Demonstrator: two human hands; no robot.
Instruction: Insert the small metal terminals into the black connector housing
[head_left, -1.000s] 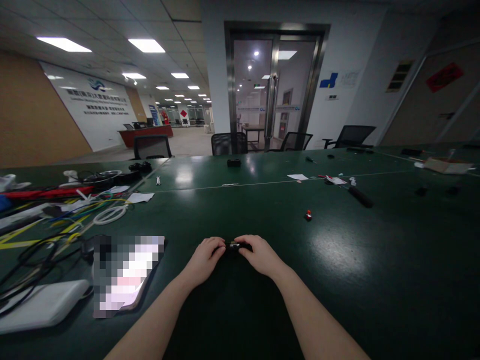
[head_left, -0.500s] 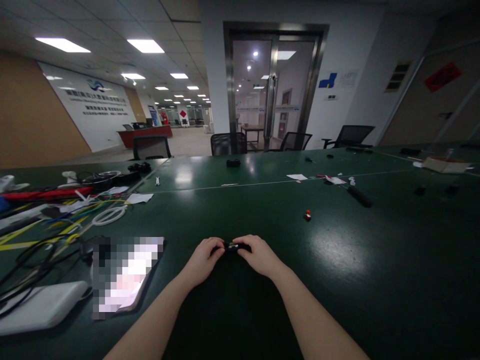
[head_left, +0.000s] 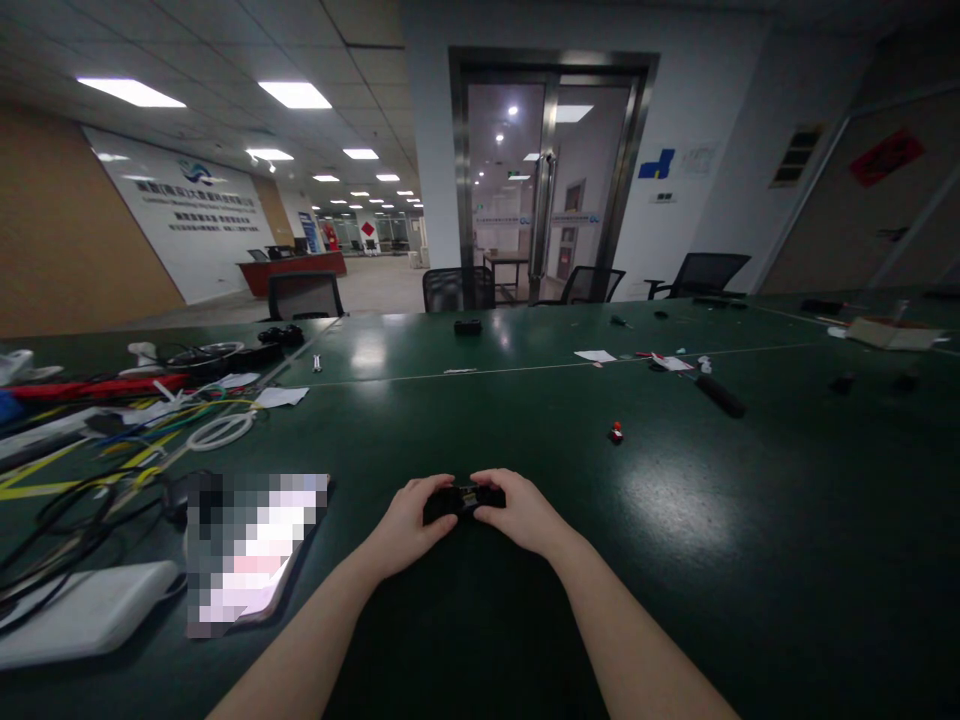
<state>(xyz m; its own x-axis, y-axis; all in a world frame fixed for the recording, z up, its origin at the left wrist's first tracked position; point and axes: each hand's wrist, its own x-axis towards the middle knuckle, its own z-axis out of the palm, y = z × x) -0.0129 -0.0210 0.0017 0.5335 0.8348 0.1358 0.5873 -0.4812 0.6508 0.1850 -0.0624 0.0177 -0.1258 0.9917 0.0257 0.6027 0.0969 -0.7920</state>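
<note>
In front of me, low over the green tabletop, is a small oblong black object (head_left: pixel 469 498) with a pale, gold-tinted patch at its middle. I cannot make out its exact kind. My left hand (head_left: pixel 409 524) curls round its left end, forefinger above and thumb below. Its right end sits between the thumb and fingers of my right hand (head_left: pixel 519 510), which is closed on it. Both ends are partly covered by my fingers.
A lit phone-like slab (head_left: pixel 259 560), blurred by pixels, lies left of my forearm. Beyond it are a white box-like device (head_left: pixel 90 610), black cables and a white cable coil (head_left: pixel 220 432). A small red-and-white item (head_left: pixel 616 433) and a black-handled tool (head_left: pixel 720 396) lie to the right.
The black object has turned so that more of its face and pale middle patch shows. My left thumb and forefinger have spread wider round its left end.
</note>
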